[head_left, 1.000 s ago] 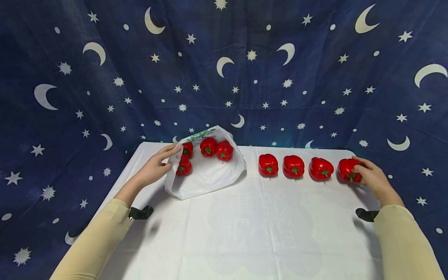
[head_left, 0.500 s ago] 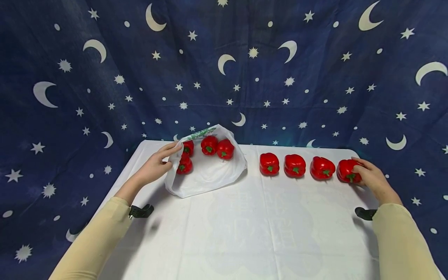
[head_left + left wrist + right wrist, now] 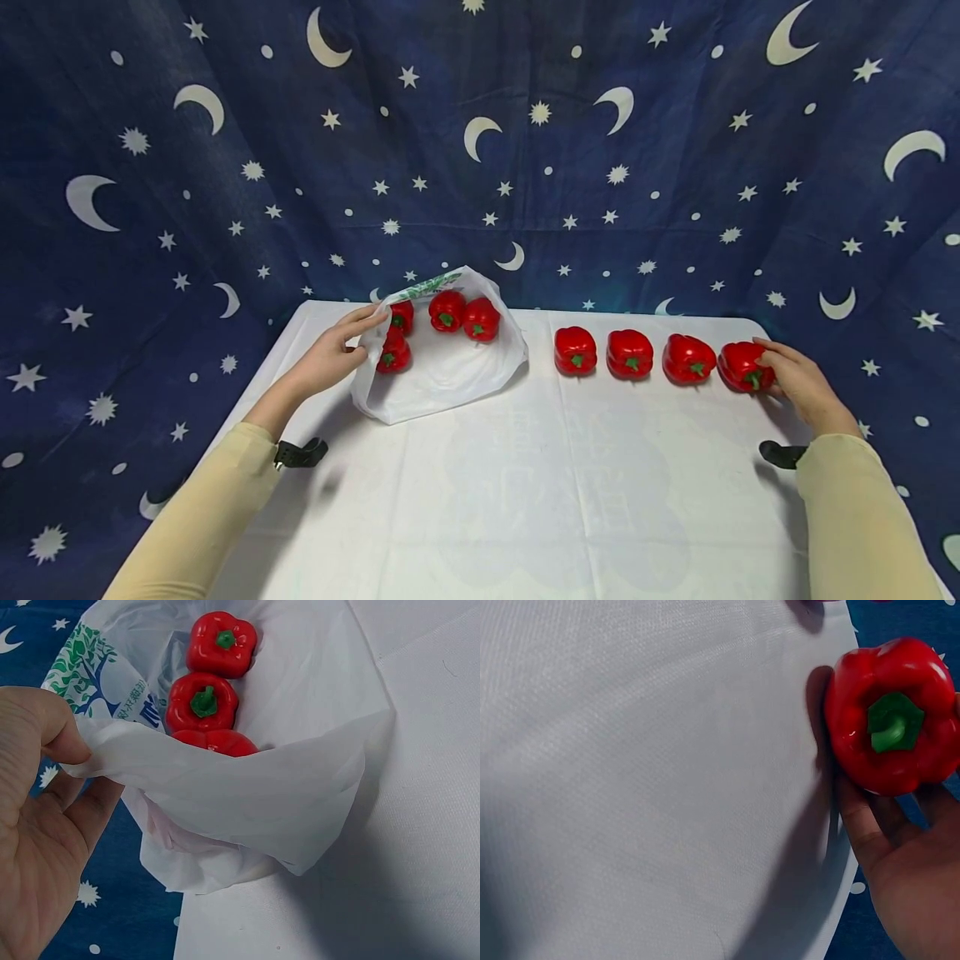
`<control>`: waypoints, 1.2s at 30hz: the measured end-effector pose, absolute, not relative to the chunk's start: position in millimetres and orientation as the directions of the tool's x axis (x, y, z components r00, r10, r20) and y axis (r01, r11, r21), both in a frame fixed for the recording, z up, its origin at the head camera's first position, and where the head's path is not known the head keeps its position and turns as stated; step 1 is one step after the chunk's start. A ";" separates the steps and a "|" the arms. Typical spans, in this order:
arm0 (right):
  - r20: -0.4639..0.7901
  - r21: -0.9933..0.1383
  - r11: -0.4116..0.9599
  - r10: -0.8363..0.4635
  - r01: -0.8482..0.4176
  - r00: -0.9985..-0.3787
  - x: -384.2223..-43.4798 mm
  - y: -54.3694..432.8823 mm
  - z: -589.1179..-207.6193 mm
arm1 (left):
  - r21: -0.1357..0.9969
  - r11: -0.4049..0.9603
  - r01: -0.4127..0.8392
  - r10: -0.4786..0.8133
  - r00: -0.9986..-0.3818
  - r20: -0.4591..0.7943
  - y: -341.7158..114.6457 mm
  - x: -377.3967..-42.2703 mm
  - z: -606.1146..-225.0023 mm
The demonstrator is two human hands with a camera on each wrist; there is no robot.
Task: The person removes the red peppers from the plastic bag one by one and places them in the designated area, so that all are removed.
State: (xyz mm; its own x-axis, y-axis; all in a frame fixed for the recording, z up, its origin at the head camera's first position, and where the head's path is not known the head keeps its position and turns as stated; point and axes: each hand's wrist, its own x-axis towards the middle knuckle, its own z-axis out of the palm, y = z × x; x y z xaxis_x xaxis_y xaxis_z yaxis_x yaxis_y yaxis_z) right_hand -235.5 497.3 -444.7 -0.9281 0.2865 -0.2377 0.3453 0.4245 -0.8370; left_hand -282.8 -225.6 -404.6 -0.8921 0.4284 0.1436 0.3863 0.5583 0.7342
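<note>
Eight glossy red bell peppers (image 3: 632,355), four bagged and four in a row

The left hand (image 3: 330,358), nearly closed, pinches the rim of a thin white plastic bag (image 3: 442,385) with green print, thumb against fingers. The bag lies open-mouthed on the white-covered tabletop (image 3: 487,508); inside, two peppers sit by its left wall and two at the back. To my eye, the other four form a row right of the bag, green stems facing the person. The right hand (image 3: 804,390), curved partway closed, grips the rightmost pepper (image 3: 738,367); whether this touches the tabletop, I cannot tell. Behind hangs dark blue cloth (image 3: 450,200) printed with pale moons and stars.
</note>
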 end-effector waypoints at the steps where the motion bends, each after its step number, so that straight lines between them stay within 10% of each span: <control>1: -0.237 -0.837 0.423 0.290 0.346 -0.927 -235.8 497.3 -444.7 | 0.737 0.556 0.385 0.429 -0.892 0.143 -225.5 -282.9 -404.7; 17: -0.179 -0.855 0.413 0.332 0.313 -0.926 -240.4 501.1 -434.8 | 0.755 0.548 0.359 0.417 -0.900 0.124 -226.2 -281.5 -404.0; 36: 0.178 -0.945 0.320 0.336 -0.065 -0.925 -239.5 459.0 -397.1 | 0.766 0.537 0.353 0.409 -0.903 0.129 -224.2 -281.4 -400.7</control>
